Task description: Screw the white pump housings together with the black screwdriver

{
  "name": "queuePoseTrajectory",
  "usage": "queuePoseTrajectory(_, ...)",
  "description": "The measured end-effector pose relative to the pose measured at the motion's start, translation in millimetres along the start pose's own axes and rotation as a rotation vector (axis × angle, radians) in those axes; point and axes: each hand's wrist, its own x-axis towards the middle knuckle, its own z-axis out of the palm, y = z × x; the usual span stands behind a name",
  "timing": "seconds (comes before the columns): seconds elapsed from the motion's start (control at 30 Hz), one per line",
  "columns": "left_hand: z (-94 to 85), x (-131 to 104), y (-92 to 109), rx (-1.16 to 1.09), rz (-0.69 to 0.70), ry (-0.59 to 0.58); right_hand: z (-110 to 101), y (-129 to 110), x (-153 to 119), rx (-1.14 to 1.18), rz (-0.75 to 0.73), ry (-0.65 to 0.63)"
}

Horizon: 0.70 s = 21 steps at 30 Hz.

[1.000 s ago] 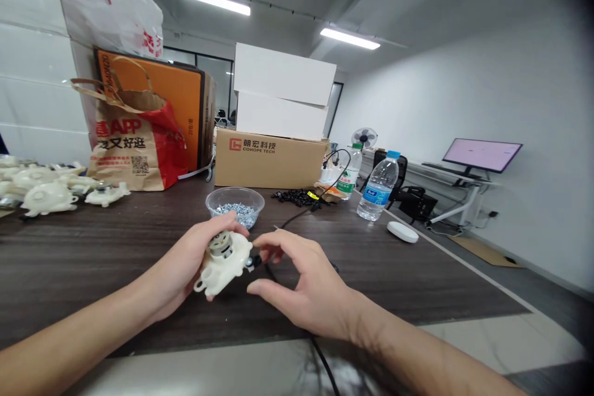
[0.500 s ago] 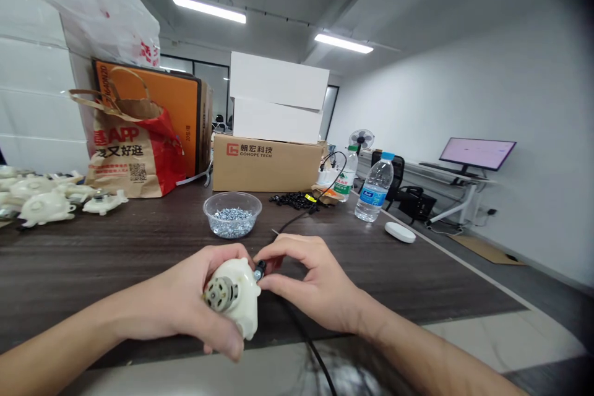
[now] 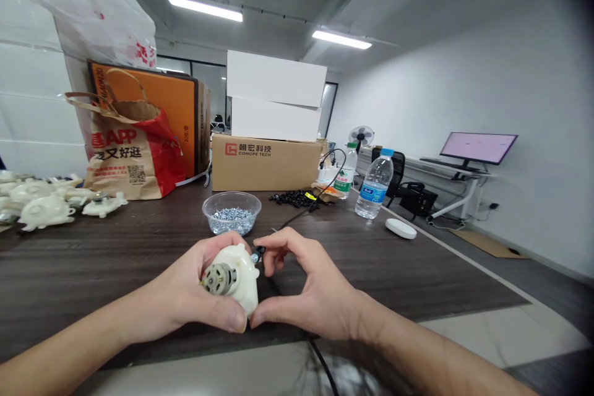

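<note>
A cream plastic housing (image 3: 242, 278) with a round metal motor (image 3: 219, 279) on its face is held in my left hand (image 3: 192, 288), the thumb across its lower edge. At the housing's upper right corner sits a small black part (image 3: 258, 252) with a shiny metal end. My right hand (image 3: 309, 288) is at the right side, its thumb tip against the housing's lower right edge and its index fingertip near the black part, with a wide gap between them. Behind the hands stands a clear bowl (image 3: 232, 213) of small metal screws.
Several cream housings (image 3: 46, 210) lie at the left. Black small parts (image 3: 294, 199), a cardboard box (image 3: 264, 164), a paper bag (image 3: 125, 154) and two bottles (image 3: 374, 185) stand or lie farther back. A black cable (image 3: 320, 359) runs under my right hand.
My right thumb has moved down from the black part to the housing's lower right edge, and the fingers have spread. The housing has tilted slightly in my left hand.
</note>
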Motion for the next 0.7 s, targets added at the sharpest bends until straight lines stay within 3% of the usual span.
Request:
queuePoseTrajectory(0.47,5.9,-1.4,7.4,0.012,-0.028,0.071,1.1,-4.1,-2.4,-0.045,0.058,0.021)
queuePoseTrajectory(0.7,-9.7,-3.1,-8.9,0.031,-0.024,-0.036,-4.3,-5.3,0.9,-0.069,-0.031,-0.033)
